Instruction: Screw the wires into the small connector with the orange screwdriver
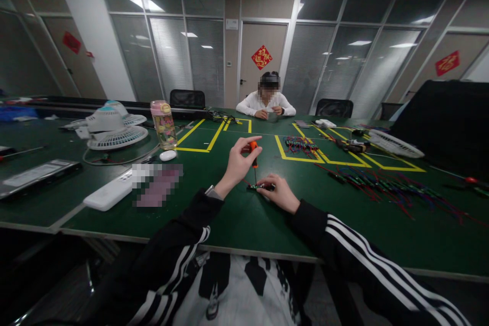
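Observation:
My left hand (pixel 240 162) is closed round the orange and black handle of a screwdriver (pixel 254 155), which stands upright. Its thin shaft points down at a small green circuit board (pixel 252 188) on the table. Low beside it, my right hand (pixel 280 193) pinches the right end of that board, partly hiding it. A thin red wire leads off the board's left side. To the right lies a long row of circuit boards (pixel 382 183) with red and blue wires. A smaller pile of wired boards (pixel 300 145) sits inside a yellow tape outline.
The green table (pixel 229 224) carries a bottle (pixel 164 125), a white earbud case (pixel 168 155), a long white device (pixel 114 191) and white fan parts (pixel 116 127) on the left. A white fan part (pixel 395 143) lies right. Opposite sits a person (pixel 267 104) in white.

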`<state>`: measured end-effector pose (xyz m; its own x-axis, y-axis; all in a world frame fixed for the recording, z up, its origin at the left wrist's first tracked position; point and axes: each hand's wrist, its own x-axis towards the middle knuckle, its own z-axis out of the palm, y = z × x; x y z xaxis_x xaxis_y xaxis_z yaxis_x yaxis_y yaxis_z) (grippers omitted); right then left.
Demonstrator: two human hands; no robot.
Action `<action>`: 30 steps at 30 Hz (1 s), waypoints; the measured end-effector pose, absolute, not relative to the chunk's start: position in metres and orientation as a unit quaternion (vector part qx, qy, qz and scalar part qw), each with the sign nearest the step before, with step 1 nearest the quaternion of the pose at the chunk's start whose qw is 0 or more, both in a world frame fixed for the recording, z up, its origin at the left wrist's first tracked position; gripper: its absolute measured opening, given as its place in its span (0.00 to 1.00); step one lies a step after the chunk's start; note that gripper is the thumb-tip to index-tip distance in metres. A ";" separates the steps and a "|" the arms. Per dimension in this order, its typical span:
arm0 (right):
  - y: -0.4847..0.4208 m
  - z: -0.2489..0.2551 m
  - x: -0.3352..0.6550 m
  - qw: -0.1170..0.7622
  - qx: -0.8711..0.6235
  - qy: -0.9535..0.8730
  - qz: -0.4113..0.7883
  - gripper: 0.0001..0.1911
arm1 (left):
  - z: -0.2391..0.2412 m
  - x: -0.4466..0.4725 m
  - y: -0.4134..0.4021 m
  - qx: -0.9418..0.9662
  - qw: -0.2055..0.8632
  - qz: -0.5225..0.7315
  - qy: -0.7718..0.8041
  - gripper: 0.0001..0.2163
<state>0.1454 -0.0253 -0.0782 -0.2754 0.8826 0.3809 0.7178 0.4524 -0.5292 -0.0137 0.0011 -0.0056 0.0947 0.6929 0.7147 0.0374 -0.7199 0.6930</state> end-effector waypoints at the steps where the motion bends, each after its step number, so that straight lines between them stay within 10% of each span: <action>1: -0.025 -0.078 0.145 0.323 -0.508 -0.788 0.128 0.09 | -0.006 -0.014 0.001 0.693 0.247 0.622 0.270 0.14; 30: -0.026 -0.078 0.145 0.326 -0.504 -0.791 0.117 0.10 | -0.007 -0.012 -0.003 0.725 0.263 0.592 0.235 0.17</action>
